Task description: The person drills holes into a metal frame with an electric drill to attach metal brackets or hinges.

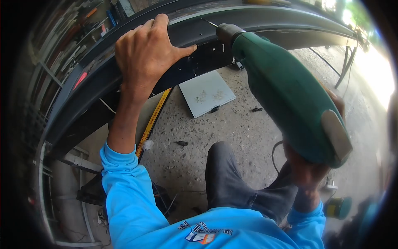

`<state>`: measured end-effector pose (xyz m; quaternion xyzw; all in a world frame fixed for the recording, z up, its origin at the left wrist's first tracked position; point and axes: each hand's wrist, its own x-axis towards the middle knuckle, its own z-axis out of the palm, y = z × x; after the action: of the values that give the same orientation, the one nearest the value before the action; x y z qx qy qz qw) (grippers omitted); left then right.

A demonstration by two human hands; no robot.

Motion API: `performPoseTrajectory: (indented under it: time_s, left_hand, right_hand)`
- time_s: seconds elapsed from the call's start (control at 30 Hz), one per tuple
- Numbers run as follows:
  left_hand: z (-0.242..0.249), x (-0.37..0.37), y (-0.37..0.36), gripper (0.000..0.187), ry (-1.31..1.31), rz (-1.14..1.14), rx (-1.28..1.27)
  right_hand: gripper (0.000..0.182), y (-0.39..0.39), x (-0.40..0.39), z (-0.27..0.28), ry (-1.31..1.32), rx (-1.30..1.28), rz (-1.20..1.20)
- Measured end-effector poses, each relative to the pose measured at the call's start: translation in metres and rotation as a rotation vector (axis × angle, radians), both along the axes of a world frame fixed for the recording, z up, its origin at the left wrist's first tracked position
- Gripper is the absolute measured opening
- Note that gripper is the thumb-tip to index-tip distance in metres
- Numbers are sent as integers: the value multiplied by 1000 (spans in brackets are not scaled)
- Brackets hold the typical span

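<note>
The left hand [146,53] is resting on the bar [186,30], fingers loosely bending, thumb spreading wide at its near edge. The right hand [306,168] is gripping the drill [282,89], which is partly hiding it. The drill is reaching over that edge, its bit [210,23] pointing at the bar; contact is not showing clearly.

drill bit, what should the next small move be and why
Probably steady the bit and check its tip against the dark beam: the right hand holds the green drill, contact at the tip is unclear, and the left hand rests on the beam.
</note>
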<state>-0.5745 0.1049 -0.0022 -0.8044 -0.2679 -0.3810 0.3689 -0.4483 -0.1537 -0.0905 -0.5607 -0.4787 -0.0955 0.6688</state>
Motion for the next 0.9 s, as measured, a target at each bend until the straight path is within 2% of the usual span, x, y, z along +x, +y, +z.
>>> performPoseTrajectory:
  time_s: [0.37, 0.43, 0.47, 0.53, 0.67, 0.73, 0.9]
  left_hand:
    - [-2, -1, 1, 64, -4, 3, -3]
    - [-2, 0, 1, 64, -3, 3, -4]
    - [-2, 0, 2, 64, -3, -5, 3]
    - [-2, 0, 2, 64, -6, -13, 9]
    - [-1, -1, 0, 65, -3, 2, -9]
    - [-1, 0, 0, 65, -2, 8, -20]
    - [-1, 0, 1, 66, -10, -19, 2]
  right_hand:
    - [63, 1, 3, 2, -44, 33, 47]
    - [65, 1, 7, 4, -176, 7, 27]
    - [65, 3, 7, 2, -175, 7, 24]
    - [66, 7, 7, -2, 20, 103, 137]
    - [67, 6, 9, -1, 4, 71, 127]
    - [68, 5, 9, 0, -124, 23, 44]
    - [68, 6, 11, -2, -88, 47, 62]
